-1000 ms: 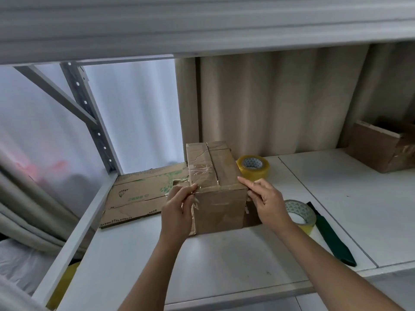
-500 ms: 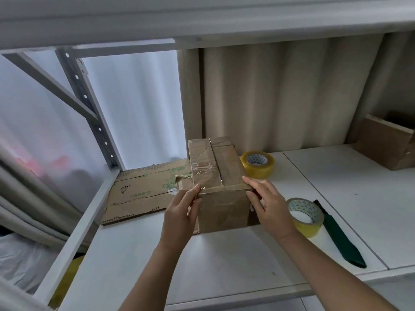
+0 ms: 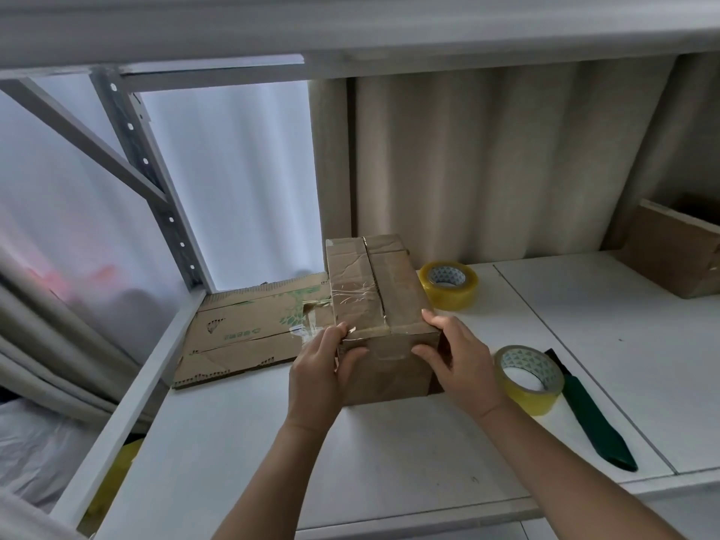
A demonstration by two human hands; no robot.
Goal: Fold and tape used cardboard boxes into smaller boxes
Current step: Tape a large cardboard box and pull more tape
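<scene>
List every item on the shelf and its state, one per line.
small box: closed, taped, upright
left hand: grips box's near left corner
right hand: grips near right corner
far tape roll: lying flat
near tape roll: lying flat
flat cardboard: unfolded
green tool: untouched

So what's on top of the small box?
Crinkled clear tape crosses the small box top's flap seam; fingertips of both hands touch its near edge. Contents hidden.

Two bare forearms, left hand (image 3: 317, 366) and right hand (image 3: 459, 358), no sleeves or jewellery visible
</scene>
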